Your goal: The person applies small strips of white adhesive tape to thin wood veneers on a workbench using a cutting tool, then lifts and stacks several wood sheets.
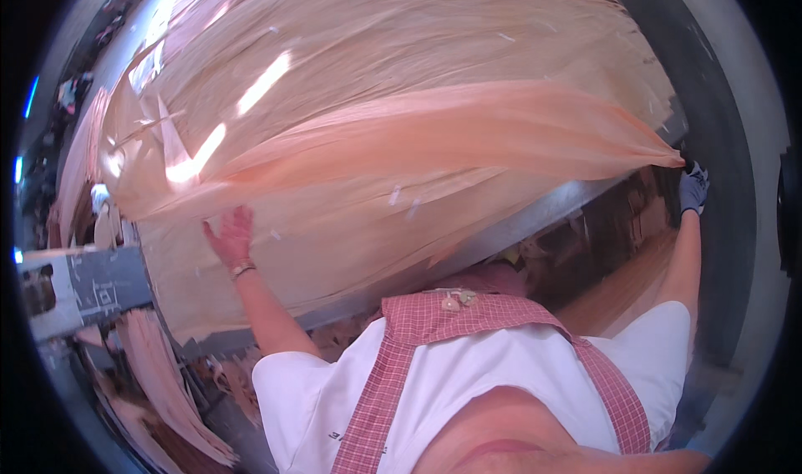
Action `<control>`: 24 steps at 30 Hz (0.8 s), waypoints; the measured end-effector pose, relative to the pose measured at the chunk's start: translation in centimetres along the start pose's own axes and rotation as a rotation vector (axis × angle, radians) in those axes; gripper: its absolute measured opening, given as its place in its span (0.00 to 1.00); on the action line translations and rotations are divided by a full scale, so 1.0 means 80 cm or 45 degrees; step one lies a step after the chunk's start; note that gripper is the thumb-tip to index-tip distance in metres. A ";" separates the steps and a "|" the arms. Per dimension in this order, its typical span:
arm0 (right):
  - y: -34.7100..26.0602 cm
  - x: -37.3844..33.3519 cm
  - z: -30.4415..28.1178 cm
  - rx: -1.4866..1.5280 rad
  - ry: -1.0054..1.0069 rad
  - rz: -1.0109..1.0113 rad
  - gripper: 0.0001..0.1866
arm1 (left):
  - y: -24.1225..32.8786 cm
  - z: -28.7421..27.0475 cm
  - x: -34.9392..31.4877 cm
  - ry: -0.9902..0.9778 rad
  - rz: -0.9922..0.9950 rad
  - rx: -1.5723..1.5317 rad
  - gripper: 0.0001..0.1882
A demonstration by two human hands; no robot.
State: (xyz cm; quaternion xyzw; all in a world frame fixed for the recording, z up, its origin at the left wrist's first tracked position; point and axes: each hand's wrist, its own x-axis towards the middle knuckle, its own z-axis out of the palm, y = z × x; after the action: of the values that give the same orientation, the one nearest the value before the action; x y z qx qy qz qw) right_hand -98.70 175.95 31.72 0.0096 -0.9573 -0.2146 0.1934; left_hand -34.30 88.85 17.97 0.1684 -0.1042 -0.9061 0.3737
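A long, thin orange-pink sheet (434,136), which looks like wood veneer, stretches across a broad pile of tan sheets (376,232). Its right end narrows into a bunched corner, where my right hand (693,188), in a grey-blue glove, is closed on it. The middle of the sheet billows up in a soft fold. My left hand (231,238) is bare, with a band at the wrist. Its fingers are spread over the tan pile, just below the orange sheet's left part; whether the palm touches the pile I cannot tell.
A grey metal edge (535,219) runs along the pile's near side. At left a grey metal beam (100,286) juts out, with loose veneer strips (159,374) hanging below it. A dark band (710,98) borders the right side. Bright light patches lie on the pile's left part.
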 end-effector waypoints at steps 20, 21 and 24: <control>0.035 0.412 0.307 0.228 0.146 -0.311 0.16 | -0.448 0.190 0.037 -0.421 0.135 3.837 0.20; 0.038 0.411 0.318 0.018 0.046 -0.295 0.16 | -0.460 0.181 0.034 -0.369 0.029 3.797 0.15; 0.027 0.388 0.329 -0.235 -0.091 -0.257 0.26 | -0.517 0.164 -0.033 0.068 0.544 3.725 0.09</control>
State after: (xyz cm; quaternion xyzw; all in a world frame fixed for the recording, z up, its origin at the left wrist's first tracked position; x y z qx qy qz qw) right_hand -137.15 185.49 22.09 0.0804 -0.9340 -0.3202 0.1368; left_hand -64.15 120.49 17.62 0.3851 -0.9198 0.0759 0.0008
